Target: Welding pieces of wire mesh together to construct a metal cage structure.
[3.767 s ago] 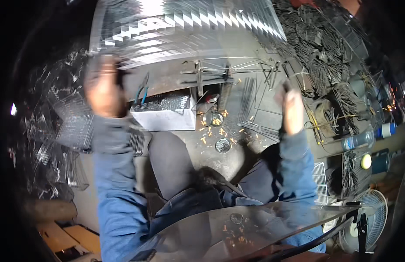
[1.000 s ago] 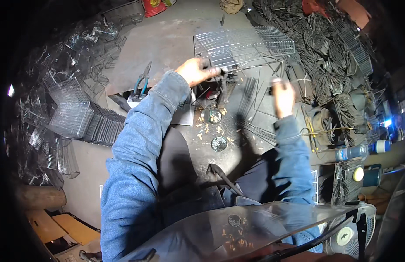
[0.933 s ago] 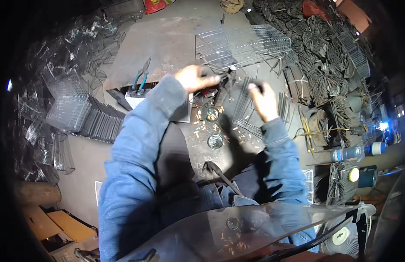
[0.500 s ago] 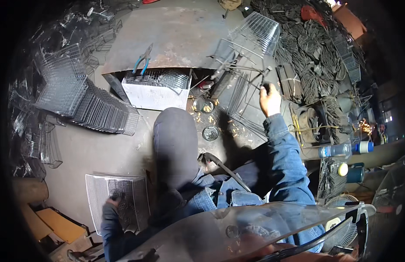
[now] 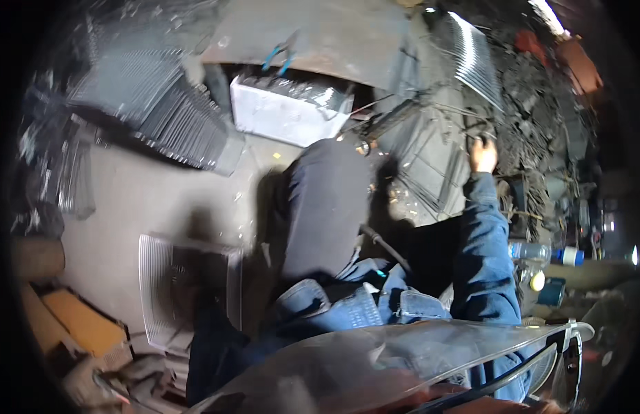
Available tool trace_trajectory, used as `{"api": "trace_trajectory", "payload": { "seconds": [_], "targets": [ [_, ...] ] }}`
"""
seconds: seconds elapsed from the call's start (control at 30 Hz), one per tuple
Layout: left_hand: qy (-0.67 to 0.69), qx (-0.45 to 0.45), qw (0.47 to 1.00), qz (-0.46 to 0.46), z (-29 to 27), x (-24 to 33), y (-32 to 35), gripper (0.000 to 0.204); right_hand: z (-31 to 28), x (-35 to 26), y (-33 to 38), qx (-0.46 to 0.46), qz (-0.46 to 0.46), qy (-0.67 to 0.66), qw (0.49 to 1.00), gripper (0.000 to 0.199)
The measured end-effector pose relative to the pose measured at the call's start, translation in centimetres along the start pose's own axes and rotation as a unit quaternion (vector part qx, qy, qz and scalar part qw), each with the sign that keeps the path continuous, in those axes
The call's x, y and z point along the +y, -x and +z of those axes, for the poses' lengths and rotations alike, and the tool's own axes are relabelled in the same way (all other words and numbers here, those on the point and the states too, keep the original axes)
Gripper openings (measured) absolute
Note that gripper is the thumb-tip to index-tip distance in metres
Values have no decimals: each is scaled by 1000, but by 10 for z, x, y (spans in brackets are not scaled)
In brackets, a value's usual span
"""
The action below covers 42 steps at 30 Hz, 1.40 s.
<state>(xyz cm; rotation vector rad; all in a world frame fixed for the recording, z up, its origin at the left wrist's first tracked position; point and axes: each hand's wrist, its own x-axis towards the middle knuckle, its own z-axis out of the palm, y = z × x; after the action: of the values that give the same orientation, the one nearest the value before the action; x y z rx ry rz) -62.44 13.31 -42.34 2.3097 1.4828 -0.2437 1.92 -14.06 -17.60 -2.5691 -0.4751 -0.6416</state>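
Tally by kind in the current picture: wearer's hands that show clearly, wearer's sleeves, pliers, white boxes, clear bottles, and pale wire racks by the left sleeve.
Right hand: 1 (left hand too dark to make out)
Sleeves: 2
Pliers: 1
White box: 1
Clear bottle: 1
Pale wire rack: 1
Total: 7

Head view: left fisheye of head-worn pair, looked steeply down past clear visor (image 5: 375, 359), nearest lens, onto knee (image 5: 327, 200) and floor (image 5: 120, 200).

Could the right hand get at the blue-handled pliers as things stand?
Probably, with a reach leftward: nothing seems to cover the pliers, which show above the white box, though the right hand is well off to the right.
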Motion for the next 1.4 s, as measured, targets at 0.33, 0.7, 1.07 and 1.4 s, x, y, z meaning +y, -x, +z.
{"api": "trace_trajectory", "payload": {
  "seconds": [0.33, 0.7, 1.07, 1.4],
  "targets": [
    [-116, 60, 988, -77, 41, -75, 48, 36, 2, 79, -30, -87, 85, -188, 975, 34],
    [134, 40, 989, -38, -134, -124, 70, 24, -7, -9, 55, -75, 158, -392, 903, 25],
    [155, -94, 981, -62, -148, -123, 70, 25, 1, -24, 92, -229, 145, -490, 828, 23],
    [526, 41, 849, 33, -278, 54, 45, 29, -14, -81, 113, -325, -29, -398, 858, 17]
  ]
}}
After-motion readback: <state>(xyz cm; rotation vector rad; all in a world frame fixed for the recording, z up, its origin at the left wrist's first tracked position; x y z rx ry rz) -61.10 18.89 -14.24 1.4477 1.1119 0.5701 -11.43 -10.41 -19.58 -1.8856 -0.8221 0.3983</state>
